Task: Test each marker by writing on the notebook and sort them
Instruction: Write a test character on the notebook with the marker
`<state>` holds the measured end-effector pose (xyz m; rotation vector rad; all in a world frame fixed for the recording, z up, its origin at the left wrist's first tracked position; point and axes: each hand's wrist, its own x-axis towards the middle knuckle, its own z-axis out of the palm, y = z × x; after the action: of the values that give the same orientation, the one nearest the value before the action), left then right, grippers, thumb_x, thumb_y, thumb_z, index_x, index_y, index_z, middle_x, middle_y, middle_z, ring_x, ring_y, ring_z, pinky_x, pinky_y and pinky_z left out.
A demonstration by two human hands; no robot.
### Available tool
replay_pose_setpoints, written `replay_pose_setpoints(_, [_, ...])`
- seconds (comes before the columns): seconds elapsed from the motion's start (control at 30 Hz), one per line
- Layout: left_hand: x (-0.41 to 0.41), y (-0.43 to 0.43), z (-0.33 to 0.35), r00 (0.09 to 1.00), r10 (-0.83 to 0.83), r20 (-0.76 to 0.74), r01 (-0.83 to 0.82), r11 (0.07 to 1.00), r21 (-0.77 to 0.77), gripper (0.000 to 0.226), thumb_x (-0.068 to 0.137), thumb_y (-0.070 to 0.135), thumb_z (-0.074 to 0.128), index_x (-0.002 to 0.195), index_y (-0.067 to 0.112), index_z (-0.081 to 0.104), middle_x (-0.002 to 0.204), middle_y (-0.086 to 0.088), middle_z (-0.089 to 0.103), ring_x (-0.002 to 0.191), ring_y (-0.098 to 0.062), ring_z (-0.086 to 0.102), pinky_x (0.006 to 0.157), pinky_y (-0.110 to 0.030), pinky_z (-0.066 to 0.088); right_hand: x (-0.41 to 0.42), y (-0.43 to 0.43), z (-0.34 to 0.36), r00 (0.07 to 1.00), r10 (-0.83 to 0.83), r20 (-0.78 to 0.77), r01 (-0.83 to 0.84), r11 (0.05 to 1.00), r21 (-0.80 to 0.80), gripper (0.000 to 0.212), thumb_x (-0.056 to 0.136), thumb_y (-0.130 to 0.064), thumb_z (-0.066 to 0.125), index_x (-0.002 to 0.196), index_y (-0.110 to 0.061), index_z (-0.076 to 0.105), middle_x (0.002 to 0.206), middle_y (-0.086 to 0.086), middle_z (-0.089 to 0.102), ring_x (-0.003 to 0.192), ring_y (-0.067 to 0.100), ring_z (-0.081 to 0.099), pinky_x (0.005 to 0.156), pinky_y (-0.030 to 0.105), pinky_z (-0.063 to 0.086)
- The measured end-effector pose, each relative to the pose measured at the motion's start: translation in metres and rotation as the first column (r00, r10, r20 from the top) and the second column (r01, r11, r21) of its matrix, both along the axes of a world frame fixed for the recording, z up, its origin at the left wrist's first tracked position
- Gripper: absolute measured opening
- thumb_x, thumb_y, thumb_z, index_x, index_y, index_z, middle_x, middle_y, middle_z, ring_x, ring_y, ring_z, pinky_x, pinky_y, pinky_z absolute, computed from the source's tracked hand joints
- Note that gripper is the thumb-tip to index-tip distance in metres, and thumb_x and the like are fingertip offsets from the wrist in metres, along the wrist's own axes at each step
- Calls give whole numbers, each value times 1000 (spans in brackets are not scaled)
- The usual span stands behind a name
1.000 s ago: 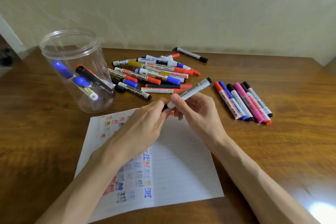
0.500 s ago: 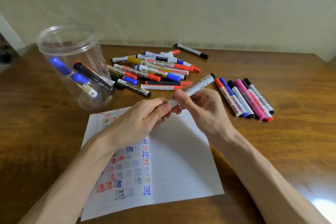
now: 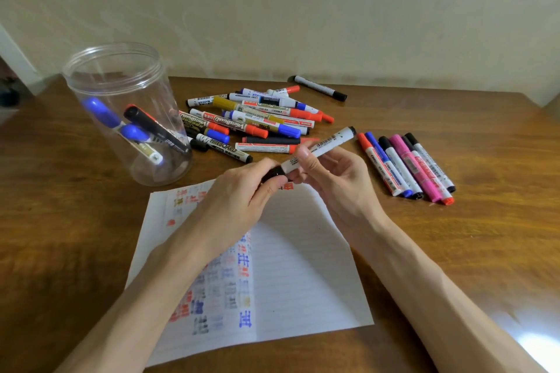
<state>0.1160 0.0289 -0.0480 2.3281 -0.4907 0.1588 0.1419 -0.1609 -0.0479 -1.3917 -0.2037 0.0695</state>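
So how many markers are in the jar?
3. In the jar, the upper blue-capped marker, the lower blue-capped marker, and the black marker leaning to their right. Glare might hide another.

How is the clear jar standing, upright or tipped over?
Upright: the jar stands on its base, open rim up, markers leaning inside.

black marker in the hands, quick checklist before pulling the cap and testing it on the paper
1. Right hand grips the marker by its barrel: ok.
2. Left hand has its fingers round the black cap: ok.
3. Cap off and tip bare: not ok, the cap sits against the barrel.
4. Blank room on the notebook page for a test mark: ok, its right half is bare.
5. Jar upright with an open mouth: ok.
6. Marker has ink: cannot tell.
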Motion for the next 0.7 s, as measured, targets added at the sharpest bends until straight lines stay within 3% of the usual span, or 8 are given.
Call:
replay_pose_setpoints(0.13, [1,-2,0,972,64,227,-72,997,29,44,100,44,44,129,14,59,107,6,74,88,-11,72,71,-37,61,-2,9,-1,997,-59,-42,61,997,57,32,92,-33,75,107,-5,75,98,20,77,89,31,74,91,46,60])
replay_pose_setpoints(0.2, [1,-3,2,944,48,327,-87,991,105,46,101,45,39,120,9,61,100,1,71,78,-16,70,60,-36,59,-3,10,-1,995,-91,-43,93,994,53,33,93,-34,75,106,-4,75,93,20,76,85,31,73,88,44,59])
replay_pose_setpoints(0.3, [1,-4,1,899,-2,437,-126,956,263,40,105,37,35,104,7,61,86,-1,63,65,-17,61,51,-25,41,-5,9,1,989,-144,-30,144,990,-7,31,94,-32,76,98,-2,75,84,16,77,81,30,75,85,41,61])
replay_pose_setpoints(0.43, [-2,-4,1,912,13,411,-119,965,234,31,111,31,34,100,11,55,77,4,58,54,-14,53,49,-24,34,-8,9,6,990,-139,28,141,985,-99,37,94,-36,74,97,1,76,89,11,80,87,29,78,93,46,62])
replay_pose_setpoints(0.53, [-5,-2,1,965,3,263,-42,989,141,27,111,34,31,95,20,47,75,6,57,56,-13,52,48,-22,33,-7,4,6,993,-111,48,117,984,-134,34,95,-33,73,101,1,76,93,9,81,86,26,78,91,44,63])
replay_pose_setpoints(0.63, [-6,-3,0,989,-34,145,29,999,36,25,111,36,32,91,28,43,73,3,57,60,-18,54,50,-33,38,-8,2,8,994,-87,64,96,983,-158,31,97,-28,72,101,3,76,92,9,81,82,22,77,84,35,63])
replay_pose_setpoints(0.7, [-6,-2,-1,992,-45,121,45,999,-2,25,112,35,33,90,30,43,73,1,58,61,-20,54,53,-41,41,-7,1,10,995,-78,68,88,983,-160,30,97,-26,72,103,3,76,93,10,81,83,22,77,84,35,63])
